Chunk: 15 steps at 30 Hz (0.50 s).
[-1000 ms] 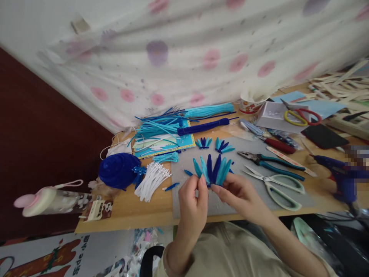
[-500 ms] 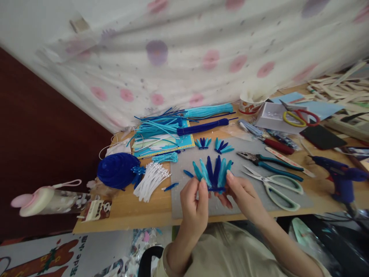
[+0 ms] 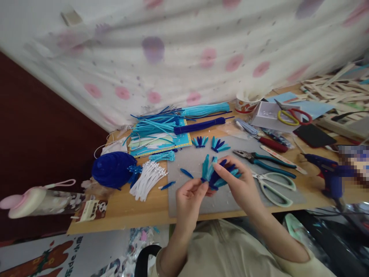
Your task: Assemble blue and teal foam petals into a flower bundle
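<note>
Between my hands is a fan-shaped pipe-cleaner piece (image 3: 214,177) in light blue, teal and dark blue, held above the grey mat (image 3: 184,196). My left hand (image 3: 190,196) pinches its lower edge at the left. My right hand (image 3: 238,177) closes over its upper right part, with the thumb on the petals, so part of the piece is hidden. Two smaller fans of the same colours, a left one (image 3: 200,142) and a right one (image 3: 220,144), lie on the mat behind. A loose blue petal (image 3: 186,173) rests left of my hands.
Pliers (image 3: 263,161) and pale-green-handled scissors (image 3: 275,184) lie right of my hands, with a blue glue gun (image 3: 328,173) farther right. At left are a dark blue bundle (image 3: 113,169), white stamens (image 3: 148,180) and pipe cleaners (image 3: 155,130). A white box (image 3: 268,115) stands behind.
My right hand has moved from the fan's right edge up over its petals. The fan now tilts and its petals are pushed together at the right. My left hand has slid to its lower edge.
</note>
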Each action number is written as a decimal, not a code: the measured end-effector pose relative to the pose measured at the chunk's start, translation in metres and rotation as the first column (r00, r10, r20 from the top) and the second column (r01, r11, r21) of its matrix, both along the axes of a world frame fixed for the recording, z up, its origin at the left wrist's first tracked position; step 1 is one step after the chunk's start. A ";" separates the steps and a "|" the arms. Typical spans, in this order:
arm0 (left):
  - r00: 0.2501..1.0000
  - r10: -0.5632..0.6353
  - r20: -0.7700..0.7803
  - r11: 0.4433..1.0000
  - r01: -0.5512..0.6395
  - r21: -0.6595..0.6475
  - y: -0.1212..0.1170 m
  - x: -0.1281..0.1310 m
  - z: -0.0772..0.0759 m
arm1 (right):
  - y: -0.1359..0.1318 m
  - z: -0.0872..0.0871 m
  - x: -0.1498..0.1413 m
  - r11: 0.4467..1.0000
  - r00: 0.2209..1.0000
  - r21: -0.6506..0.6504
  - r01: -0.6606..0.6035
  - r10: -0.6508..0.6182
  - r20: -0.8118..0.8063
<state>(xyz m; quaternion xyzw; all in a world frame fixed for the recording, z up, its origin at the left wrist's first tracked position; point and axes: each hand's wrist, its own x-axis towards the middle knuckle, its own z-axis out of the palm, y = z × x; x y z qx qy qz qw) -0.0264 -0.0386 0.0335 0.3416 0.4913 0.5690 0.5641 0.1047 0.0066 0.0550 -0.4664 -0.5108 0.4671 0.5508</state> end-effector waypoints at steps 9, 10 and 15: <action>0.981 0.190 -0.043 0.982 -0.189 0.026 0.006 -0.007 -0.001 | -0.007 0.003 0.014 0.965 0.960 -0.132 -0.228 0.246 0.137; 0.983 0.180 -0.045 0.984 -0.179 0.025 0.006 -0.007 -0.001 | -0.007 0.002 0.013 0.968 0.958 -0.123 -0.217 0.236 0.161; 0.966 0.250 -0.061 0.968 -0.249 0.017 0.005 -0.005 -0.002 | -0.008 -0.005 0.007 0.948 0.954 -0.200 -0.246 0.273 0.121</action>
